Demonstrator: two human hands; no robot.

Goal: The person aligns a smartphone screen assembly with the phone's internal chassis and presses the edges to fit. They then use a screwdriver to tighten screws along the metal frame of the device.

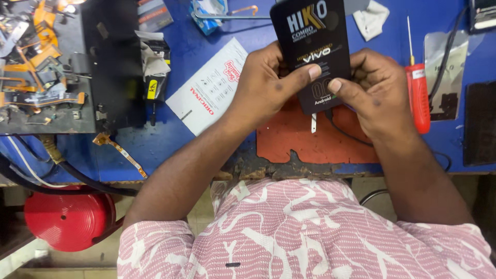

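Both hands hold a flat black rectangular package (312,36) with light printing, upright above a worn orange mat (305,139) on the blue bench. My left hand (266,82) grips its lower left edge, thumb pressed across the front. My right hand (374,88) grips the lower right edge, thumb also on the front. A small white tab (313,123) hangs below the package.
A red-handled screwdriver (417,93) lies right of my right hand. A white printed card (212,88) lies to the left. A black tray (46,67) with orange flex cables sits far left. A red round object (67,217) is under the bench. A dark pad (479,124) lies far right.
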